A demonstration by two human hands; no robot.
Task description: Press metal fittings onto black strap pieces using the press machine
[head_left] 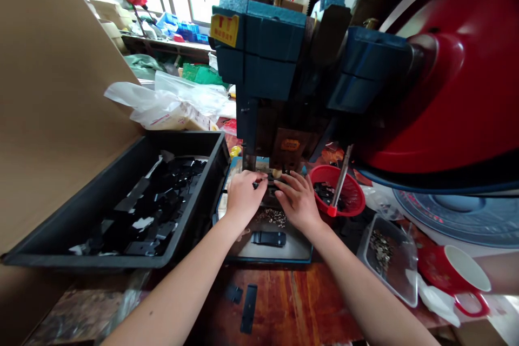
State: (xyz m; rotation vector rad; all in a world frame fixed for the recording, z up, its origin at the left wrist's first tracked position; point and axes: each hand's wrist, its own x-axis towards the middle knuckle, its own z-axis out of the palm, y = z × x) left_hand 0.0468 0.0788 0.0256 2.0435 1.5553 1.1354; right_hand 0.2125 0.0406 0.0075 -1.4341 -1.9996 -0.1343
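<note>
Under the ram of a blue press (267,32), both of my hands are at the die. My left hand (245,197) is closed, its thumb and fingertips together at the die's left side; a small dark bit shows there, too hidden to name. On the right, my right hand (299,200) has its fingers apart, with the tips touching or just over the die's edge. Small metal pieces (273,217) lie heaped on the press bed between my wrists. In front of them rests a black flat part (268,238).
A black bin (203,200) of dark plastic pieces stands left. To the right are a red basket (359,200), a clear tub (407,281) of metal bits and a red mug (438,265). Black strips (248,308) lie on the wooden table. The red flywheel (458,81) overhangs the right side.
</note>
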